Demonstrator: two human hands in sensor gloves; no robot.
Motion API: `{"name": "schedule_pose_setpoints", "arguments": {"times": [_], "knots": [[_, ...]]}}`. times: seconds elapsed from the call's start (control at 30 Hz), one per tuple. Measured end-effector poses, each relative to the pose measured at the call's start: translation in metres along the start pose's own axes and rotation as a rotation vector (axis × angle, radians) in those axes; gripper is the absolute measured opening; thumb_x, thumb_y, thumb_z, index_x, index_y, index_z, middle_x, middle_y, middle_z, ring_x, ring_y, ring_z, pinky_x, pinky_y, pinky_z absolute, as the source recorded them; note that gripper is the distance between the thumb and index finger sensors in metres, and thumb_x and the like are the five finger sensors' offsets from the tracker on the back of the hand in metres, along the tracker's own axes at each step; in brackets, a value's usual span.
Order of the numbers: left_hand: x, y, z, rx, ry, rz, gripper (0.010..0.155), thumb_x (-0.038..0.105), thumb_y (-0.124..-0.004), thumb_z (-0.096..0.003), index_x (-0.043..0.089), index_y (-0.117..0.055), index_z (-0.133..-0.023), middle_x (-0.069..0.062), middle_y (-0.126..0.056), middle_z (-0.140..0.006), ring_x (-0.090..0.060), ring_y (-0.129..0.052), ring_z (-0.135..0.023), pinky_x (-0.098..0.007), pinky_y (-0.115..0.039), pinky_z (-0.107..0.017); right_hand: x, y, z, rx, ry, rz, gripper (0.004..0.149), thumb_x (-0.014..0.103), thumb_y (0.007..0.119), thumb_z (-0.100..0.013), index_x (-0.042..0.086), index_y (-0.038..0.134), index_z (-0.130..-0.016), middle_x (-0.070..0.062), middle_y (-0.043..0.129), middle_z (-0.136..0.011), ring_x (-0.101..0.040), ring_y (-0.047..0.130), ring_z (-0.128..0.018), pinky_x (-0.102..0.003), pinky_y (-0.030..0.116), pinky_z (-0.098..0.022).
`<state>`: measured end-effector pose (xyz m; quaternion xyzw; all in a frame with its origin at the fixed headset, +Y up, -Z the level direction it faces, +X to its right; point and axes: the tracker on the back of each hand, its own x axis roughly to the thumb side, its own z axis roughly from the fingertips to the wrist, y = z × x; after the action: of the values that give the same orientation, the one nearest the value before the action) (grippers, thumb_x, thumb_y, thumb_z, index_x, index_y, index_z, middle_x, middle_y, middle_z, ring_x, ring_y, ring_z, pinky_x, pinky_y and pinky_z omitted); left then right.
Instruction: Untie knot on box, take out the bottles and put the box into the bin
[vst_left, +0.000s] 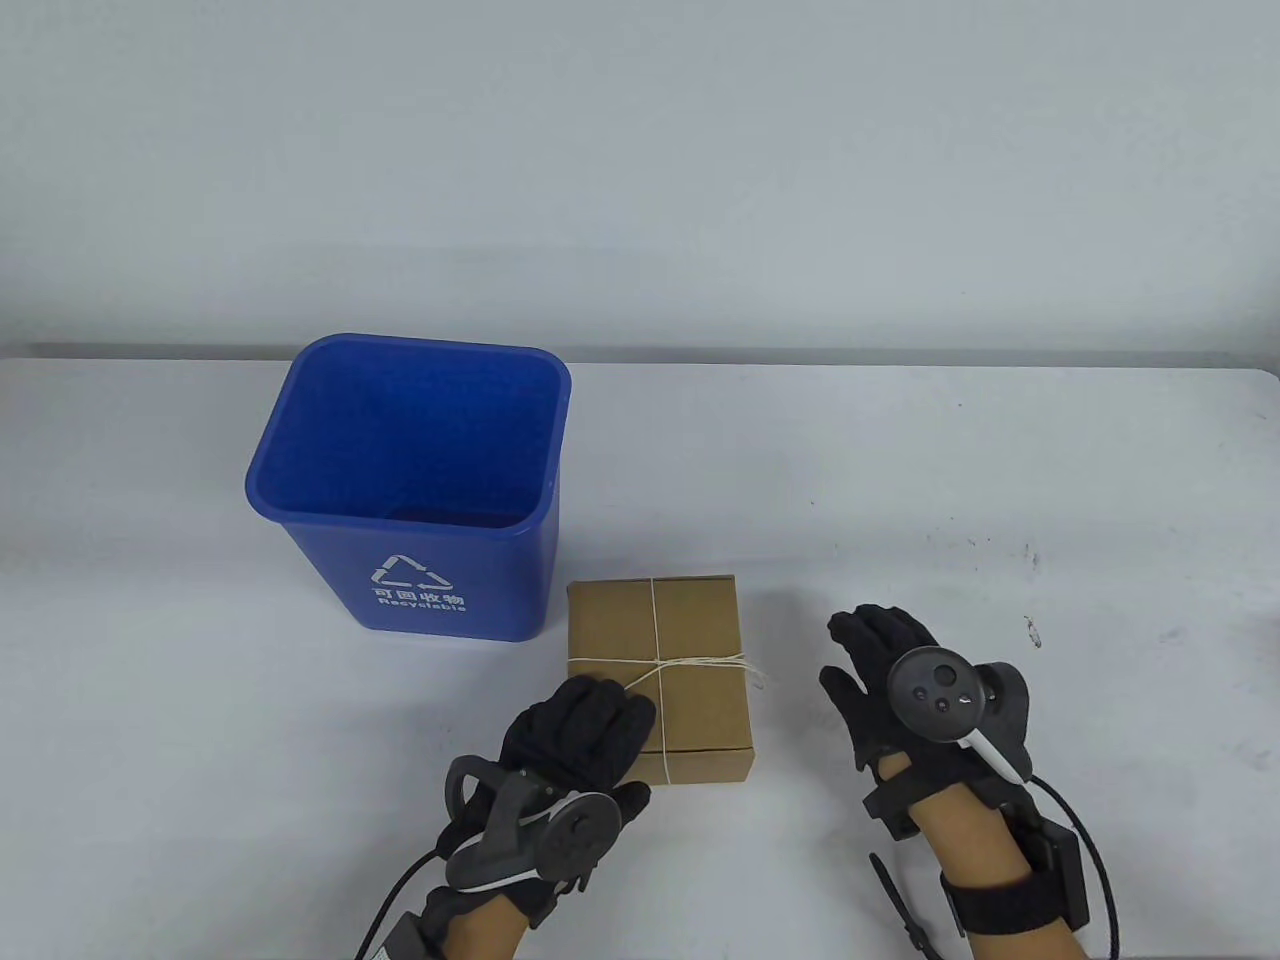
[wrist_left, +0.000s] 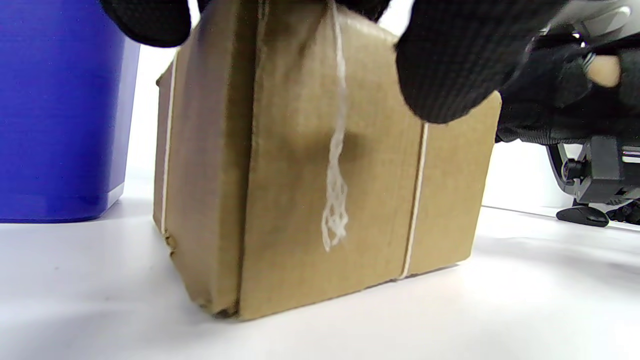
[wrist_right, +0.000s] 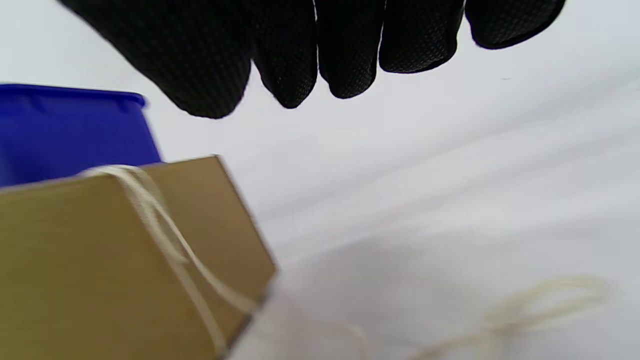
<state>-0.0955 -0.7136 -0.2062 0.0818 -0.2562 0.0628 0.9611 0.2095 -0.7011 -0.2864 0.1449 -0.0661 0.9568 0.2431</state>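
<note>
Nearest the camera, at about 6 o'clock on the table (vst_left: 900, 470), the left hand (vst_left: 580, 735) lies over the near-left corner of the box (vst_left: 660, 680), fingers curled down onto the lid by the string (vst_left: 656, 620). Whether it actually pinches the string I cannot tell; in the left wrist view a frayed end (wrist_left: 336, 200) hangs down the box's side from under the fingertips. At 4 o'clock the right hand (vst_left: 885, 670) hovers just beside the box, apart from it, fingers loosely bent and holding nothing.

The box sits at table centre, lid closed, the string crossed over it with the knot (vst_left: 668, 664) at the crossing and loose tails trailing off its right edge at 3 o'clock. So the untying looks barely begun: the wrap is on all sides, no bottles are in sight, presumably inside.

Farther back, at 10 o'clock and just beside the box, the bin (vst_left: 410, 480) stands upright with nothing seen inside. Left to do: loosen the knot, open the lid, lift out the bottles, drop the box in
</note>
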Motion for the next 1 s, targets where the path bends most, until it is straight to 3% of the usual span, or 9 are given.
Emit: {"name": "schedule_pose_setpoints", "arguments": {"times": [0.2,0.53,0.67,0.77,0.9,1.0], "knots": [[-0.001,0.0,0.0,-0.002,-0.002,0.005,0.082,0.053,-0.079,-0.047,0.029,-0.038,-0.114,-0.003,-0.032,-0.113,-0.036,-0.038,-0.106,-0.06,-0.054,-0.072,0.036,0.014,0.0,0.033,-0.152,-0.087,0.06,0.04,0.075,-0.049,0.012,0.064,-0.1,-0.014,0.053,-0.108,-0.053,0.051,-0.096,-0.069,0.049,-0.062],[-0.002,0.0,-0.001,-0.005,-0.002,0.014,0.081,0.053,-0.079,-0.0473,0.029,-0.039,-0.114,-0.002,-0.033,-0.113,-0.036,-0.038,-0.106,-0.06,-0.054,-0.072,0.07,0.032,-0.016,0.142,-0.236,-0.076,0.064,0.042,0.073,-0.049,0.013,0.056,-0.104,-0.013,0.043,-0.113,-0.055,0.043,-0.098,-0.071,0.044,-0.063],[-0.003,0.0,-0.001,-0.006,-0.008,0.028,0.081,0.053,-0.078,-0.0474,0.029,-0.039,-0.114,-0.003,-0.033,-0.113,-0.036,-0.038,-0.107,-0.06,-0.054,-0.072,0.074,0.045,-0.029,0.205,-0.249,-0.079,0.068,0.044,0.071,-0.05,0.014,0.049,-0.106,-0.012,0.035,-0.114,-0.056,0.038,-0.099,-0.072,0.041,-0.064],[-0.005,0.001,-0.001,0.001,-0.005,0.037,0.08,0.053,-0.078,-0.0476,0.028,-0.041,-0.114,-0.003,-0.034,-0.113,-0.036,-0.039,-0.106,-0.06,-0.054,-0.072,0.07,0.054,-0.03,0.257,-0.241,-0.087,0.068,0.048,0.063,-0.051,0.015,0.044,-0.107,-0.011,0.03,-0.114,-0.054,0.029,-0.1,-0.072,0.039,-0.064],[-0.01,0.004,0.001,0.044,-0.017,0.102,0.078,0.05,-0.079,-0.0483,0.027,-0.042,-0.113,-0.003,-0.037,-0.112,-0.036,-0.04,-0.107,-0.061,-0.053,-0.073,0.062,0.057,-0.027,0.259,-0.233,-0.125,0.068,0.049,0.061,-0.051,0.016,0.042,-0.108,-0.01,0.027,-0.114,-0.054,0.028,-0.101,-0.072,0.038,-0.064],[-0.018,0.008,0.005,0.079,0.043,0.087,0.077,0.05,-0.08,-0.0481,0.024,-0.045,-0.112,-0.006,-0.041,-0.111,-0.04,-0.046,-0.104,-0.06,-0.056,-0.071,0.061,0.058,-0.026,0.246,-0.222,-0.144,0.068,0.049,0.061,-0.051,0.017,0.043,-0.108,-0.01,0.028,-0.114,-0.057,0.031,-0.099,-0.073,0.039,-0.064]]}}
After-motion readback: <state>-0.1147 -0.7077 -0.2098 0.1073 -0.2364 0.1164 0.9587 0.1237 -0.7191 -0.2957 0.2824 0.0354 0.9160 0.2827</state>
